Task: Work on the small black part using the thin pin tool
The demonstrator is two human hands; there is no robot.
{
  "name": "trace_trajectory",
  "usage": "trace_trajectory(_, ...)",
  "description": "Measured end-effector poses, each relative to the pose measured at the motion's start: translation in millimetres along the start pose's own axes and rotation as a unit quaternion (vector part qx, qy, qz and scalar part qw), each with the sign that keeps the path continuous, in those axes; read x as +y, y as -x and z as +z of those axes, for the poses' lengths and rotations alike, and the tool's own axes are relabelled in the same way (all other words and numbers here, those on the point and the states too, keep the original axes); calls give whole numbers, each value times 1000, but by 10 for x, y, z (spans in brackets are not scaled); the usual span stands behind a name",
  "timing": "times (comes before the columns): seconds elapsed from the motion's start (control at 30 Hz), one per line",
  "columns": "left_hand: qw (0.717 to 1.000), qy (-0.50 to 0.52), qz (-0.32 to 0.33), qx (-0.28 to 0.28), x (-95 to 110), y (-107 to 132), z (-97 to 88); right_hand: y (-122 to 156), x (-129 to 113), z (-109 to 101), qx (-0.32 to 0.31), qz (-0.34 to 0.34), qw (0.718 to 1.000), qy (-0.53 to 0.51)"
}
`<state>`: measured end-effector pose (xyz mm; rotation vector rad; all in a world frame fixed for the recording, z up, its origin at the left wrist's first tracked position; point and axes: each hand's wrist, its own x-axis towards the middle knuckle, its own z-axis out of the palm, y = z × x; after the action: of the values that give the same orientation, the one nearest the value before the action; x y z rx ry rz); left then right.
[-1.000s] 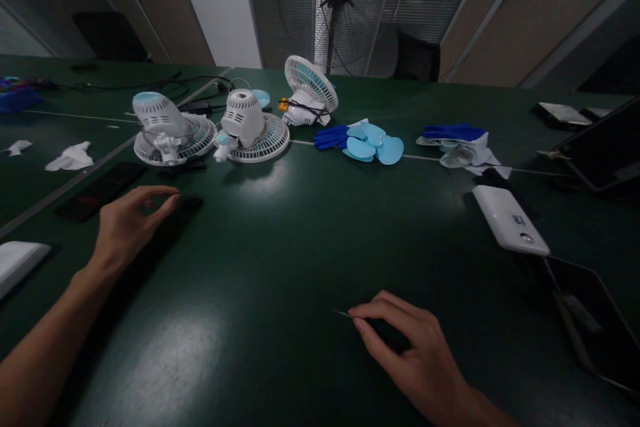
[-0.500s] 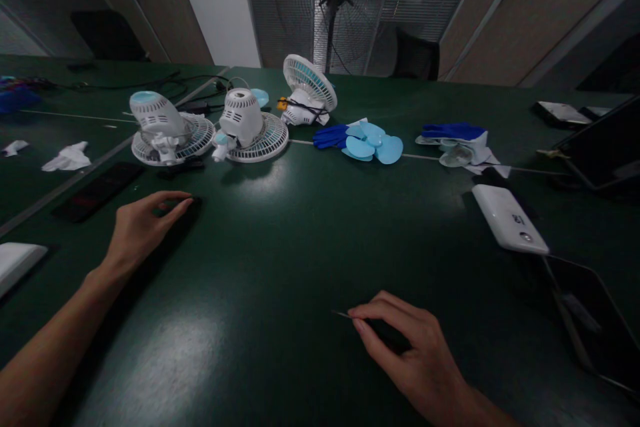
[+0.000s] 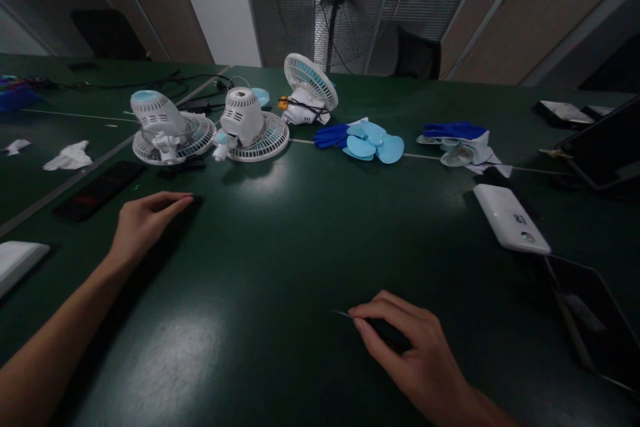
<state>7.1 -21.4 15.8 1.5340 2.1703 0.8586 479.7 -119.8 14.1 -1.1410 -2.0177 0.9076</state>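
At the lower right, my right hand [image 3: 413, 347] pinches a thin, pale, needle-like piece [image 3: 341, 313] between thumb and forefinger; its tip points left and its kind is too small to make out. My left hand [image 3: 145, 220] rests on the dark green table [image 3: 280, 247] at the left, thumb and forefinger pressed together. By those fingertips is a small dark spot [image 3: 197, 199], too small to identify. Beyond my left hand lie a black phone-like slab [image 3: 97, 192] and two white desk fans [image 3: 245, 120] set face down on their grilles.
A third white fan [image 3: 307, 90] stands tilted at the back. Light-blue fan blades [image 3: 374, 141] lie by blue gloves [image 3: 453, 131]. To the right are a white box-like device [image 3: 511, 219] and a dark tablet-like panel [image 3: 595, 320]. Crumpled tissue [image 3: 69, 156] sits at the left.
My left thumb has drawn closer to the forefinger, narrowing the gap between them. My right hand and its thin piece stay in place.
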Motion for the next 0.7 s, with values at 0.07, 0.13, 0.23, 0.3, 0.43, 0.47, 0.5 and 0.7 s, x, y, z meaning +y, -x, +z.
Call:
trace_trajectory(0.07, 1000, 18, -20, -7, -5, -31, -1, 3, 7, 7, 0, 0, 1000, 0)
trace_trajectory(0.13, 999, 32, -33, -11, -1, -62, 3, 10, 14, 11, -1, 2, 1000, 1)
trace_trajectory(0.23, 998, 42, -40, -16, 4, -109, 21, 24, 23, 14, -4, 4, 1000, 5)
trace_trajectory(0.3, 998, 39, -37, -12, -6, -138, 36, 31, 29, 16, -7, 8, 1000, 7)
trace_trajectory(0.43, 1000, 6, -13, -1, -43, -155, 56, 40, 37, 23, -7, 11, 1000, 4)
trace_trajectory(0.47, 1000, -8, -1, 1, -47, -143, 60, 42, 38, 24, -7, 10, 1000, 4)
trace_trajectory(0.5, 1000, -24, 13, 5, -48, -124, 67, 45, 38, 24, -8, 9, 1000, 5)
trace_trajectory(0.7, 981, -149, 122, 36, 12, 79, 144, 57, 35, 18, -7, 6, 1000, 2)
